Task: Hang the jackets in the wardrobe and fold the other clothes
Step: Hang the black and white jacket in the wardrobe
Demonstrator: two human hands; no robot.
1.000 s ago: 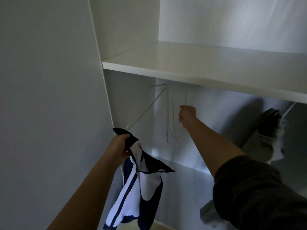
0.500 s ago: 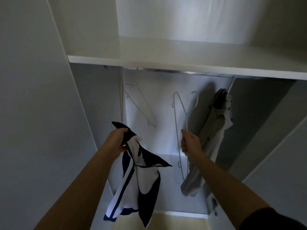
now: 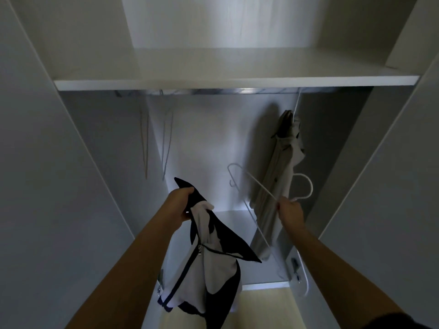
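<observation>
Left hand (image 3: 181,205) grips the jacket (image 3: 209,264) by its collar, before the wardrobe (image 3: 202,138). Right hand (image 3: 291,211) grips a white hanger (image 3: 259,192). Risk: the hanger may snag the hung grey garment (image 3: 280,167) just behind it.

At the open wardrobe

Left hand (image 3: 181,203) grips a navy-and-white zip jacket (image 3: 209,262); right hand (image 3: 290,208) holds a white wire hanger (image 3: 259,186) before a hung grey garment (image 3: 280,167).
</observation>
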